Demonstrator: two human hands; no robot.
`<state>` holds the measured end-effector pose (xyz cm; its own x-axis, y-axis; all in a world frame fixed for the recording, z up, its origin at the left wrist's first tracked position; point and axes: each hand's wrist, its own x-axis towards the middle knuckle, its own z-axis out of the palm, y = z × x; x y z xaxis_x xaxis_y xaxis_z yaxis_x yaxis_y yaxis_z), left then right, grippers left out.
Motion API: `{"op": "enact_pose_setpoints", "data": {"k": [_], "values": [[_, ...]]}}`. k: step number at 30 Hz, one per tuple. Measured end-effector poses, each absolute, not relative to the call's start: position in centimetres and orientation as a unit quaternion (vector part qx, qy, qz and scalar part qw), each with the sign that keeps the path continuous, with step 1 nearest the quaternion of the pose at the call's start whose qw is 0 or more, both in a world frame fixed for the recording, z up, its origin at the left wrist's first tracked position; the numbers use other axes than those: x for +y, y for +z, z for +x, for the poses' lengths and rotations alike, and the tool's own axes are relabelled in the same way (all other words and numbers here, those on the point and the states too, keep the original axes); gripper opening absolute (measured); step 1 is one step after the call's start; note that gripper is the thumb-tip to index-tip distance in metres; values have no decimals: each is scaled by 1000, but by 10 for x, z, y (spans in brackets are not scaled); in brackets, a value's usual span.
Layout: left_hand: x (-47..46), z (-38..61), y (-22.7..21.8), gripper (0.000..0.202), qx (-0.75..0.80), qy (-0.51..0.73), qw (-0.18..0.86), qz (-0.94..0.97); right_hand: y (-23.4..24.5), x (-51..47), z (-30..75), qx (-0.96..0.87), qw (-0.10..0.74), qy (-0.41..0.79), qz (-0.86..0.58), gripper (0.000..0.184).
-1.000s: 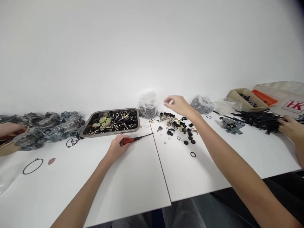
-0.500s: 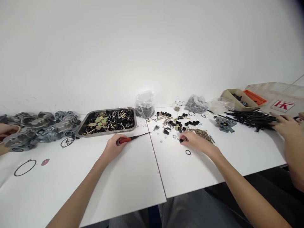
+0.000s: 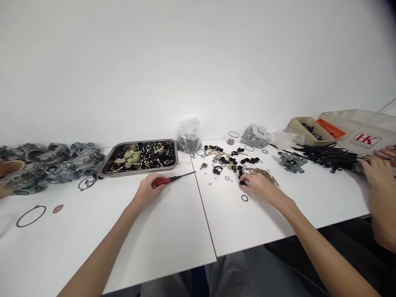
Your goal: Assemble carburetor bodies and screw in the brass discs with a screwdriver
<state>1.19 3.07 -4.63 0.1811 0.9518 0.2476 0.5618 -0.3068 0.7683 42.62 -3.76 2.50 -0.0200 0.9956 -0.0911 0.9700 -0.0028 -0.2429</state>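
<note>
My left hand (image 3: pixel 148 190) rests on the white table (image 3: pixel 173 231), closed around the red handle of a small screwdriver (image 3: pixel 175 180) whose black shaft points right. My right hand (image 3: pixel 258 182) lies on the table among small black rubber parts (image 3: pixel 232 163), its fingertips pinching a small black piece (image 3: pixel 242 182). A black o-ring (image 3: pixel 244 198) lies just in front of it. A little pile of brass pieces (image 3: pixel 262 172) sits right behind the hand.
A metal tray (image 3: pixel 109 166) of black and brass parts stands behind my left hand. Grey carburetor bodies (image 3: pixel 52 165) pile up at the left. Bags of small parts (image 3: pixel 188 136), a carburetor (image 3: pixel 291 161), black tubes (image 3: pixel 328 154), and another person's hands (image 3: pixel 377 173) are at the right.
My right hand came down from the far side of the parts to the table's near side and closed its fingertips on a small black piece. The left hand stayed on the screwdriver.
</note>
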Motion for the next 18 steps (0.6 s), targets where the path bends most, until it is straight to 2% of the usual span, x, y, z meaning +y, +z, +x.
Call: {"op": "enact_pose_setpoints", "data": {"k": [7,18], "values": [[31,12,-47,27,524,365,267,722,6,-46,410,-738,111,80,-660,20],[30,12,-47,25,523,368,276,718,-21,-56,415,-744,110,35,-658,25]]}}
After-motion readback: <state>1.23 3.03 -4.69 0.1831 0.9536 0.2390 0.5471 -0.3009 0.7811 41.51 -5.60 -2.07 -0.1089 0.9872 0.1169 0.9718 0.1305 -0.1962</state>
